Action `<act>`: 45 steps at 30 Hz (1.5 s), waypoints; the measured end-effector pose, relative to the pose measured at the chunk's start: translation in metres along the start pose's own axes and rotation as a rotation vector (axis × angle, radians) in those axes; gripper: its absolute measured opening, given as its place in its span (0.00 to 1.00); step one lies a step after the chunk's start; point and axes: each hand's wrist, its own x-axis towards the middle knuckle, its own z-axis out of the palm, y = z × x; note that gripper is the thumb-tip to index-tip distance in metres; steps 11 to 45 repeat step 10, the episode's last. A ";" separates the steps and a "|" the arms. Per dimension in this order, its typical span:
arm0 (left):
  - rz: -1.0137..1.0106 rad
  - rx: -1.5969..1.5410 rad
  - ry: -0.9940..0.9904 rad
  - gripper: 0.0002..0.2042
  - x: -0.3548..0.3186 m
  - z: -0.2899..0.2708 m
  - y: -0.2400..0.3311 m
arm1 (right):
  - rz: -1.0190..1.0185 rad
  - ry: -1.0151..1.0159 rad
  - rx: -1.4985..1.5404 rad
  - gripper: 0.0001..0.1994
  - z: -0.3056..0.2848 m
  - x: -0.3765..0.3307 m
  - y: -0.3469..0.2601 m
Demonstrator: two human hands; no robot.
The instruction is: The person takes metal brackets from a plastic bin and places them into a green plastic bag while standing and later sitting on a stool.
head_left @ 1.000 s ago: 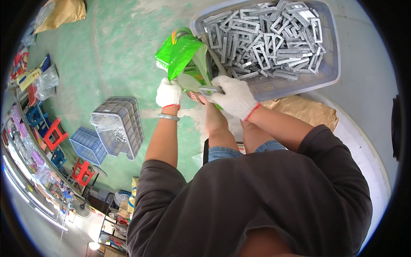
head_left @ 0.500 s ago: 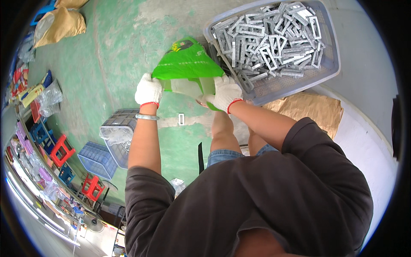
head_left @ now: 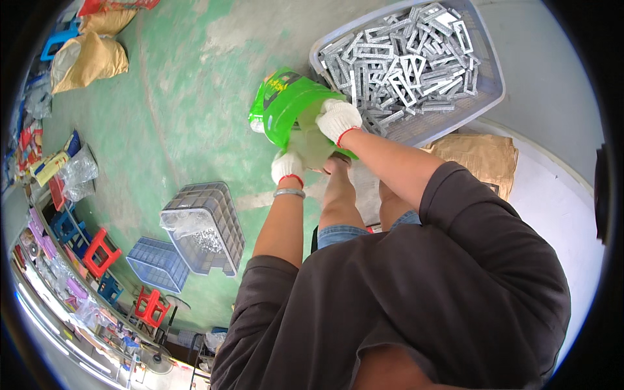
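A bright green plastic sack (head_left: 296,104) with a pale inside hangs between my hands, its mouth spread and facing me. My left hand (head_left: 287,166), in a white knitted glove with a red cuff, is closed on the lower left edge of the mouth. At the upper right edge, my gloved right hand (head_left: 339,119) grips the rim too, close to the large grey basket (head_left: 448,133). That basket is heaped with silvery rectangular metal frames (head_left: 406,71). Whether anything lies inside the sack cannot be seen.
Brown paper sacking (head_left: 478,159) lies beside the grey basket along the wall. To the left stand a grey crate (head_left: 227,227) with small metal parts, a blue crate (head_left: 156,263) and red stools (head_left: 101,252). A tan sack (head_left: 91,62) rests at the far left.
My left hand has moved right and slightly down, toward my right hand. The sack has turned and shifted right, its mouth now tilted. My right hand has moved up slightly.
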 end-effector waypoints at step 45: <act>0.394 0.229 0.162 0.18 0.019 -0.200 -0.017 | -0.444 0.056 0.251 0.10 -0.116 -0.027 -0.059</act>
